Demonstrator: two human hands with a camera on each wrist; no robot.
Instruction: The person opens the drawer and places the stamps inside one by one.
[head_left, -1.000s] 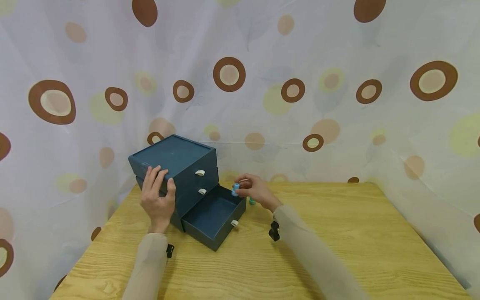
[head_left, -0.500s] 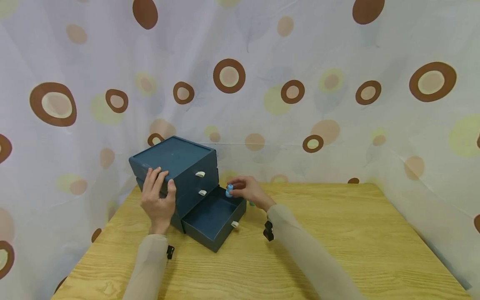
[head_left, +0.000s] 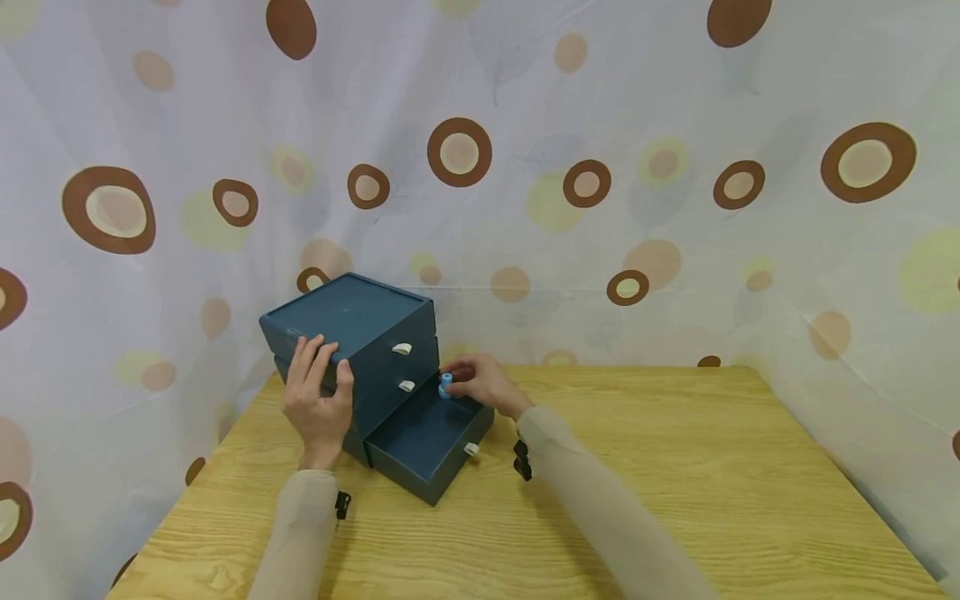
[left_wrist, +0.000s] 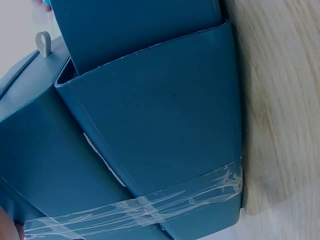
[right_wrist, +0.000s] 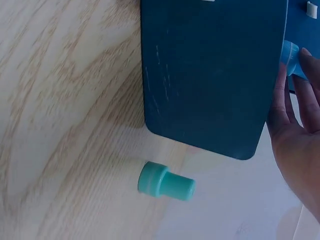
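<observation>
A dark blue drawer unit [head_left: 352,310] stands on the table's left side, its bottom drawer [head_left: 420,429] pulled out. My left hand [head_left: 317,408] rests against the unit, fingers over the top edge and thumb spread beside the corner. Between thumb and fingers, my right hand [head_left: 486,387] pinches a small light-blue plastic piece [head_left: 446,387], upright, with a wide base and narrower top. It is over the drawer's back corner; whether it touches the drawer floor I cannot tell. In the right wrist view, a matching green piece [right_wrist: 165,181] stands on the table outside the drawer.
The wooden table [head_left: 660,467] stretches to the right. A patterned curtain [head_left: 555,242] hangs behind it. White pull tabs [head_left: 471,449] stick out from the drawer fronts. Clear tape [left_wrist: 142,210] runs across the unit's side.
My right hand has moved left and slightly down with the light-blue piece, from near the drawer's outer rim to further inside. The left hand stays on the unit.
</observation>
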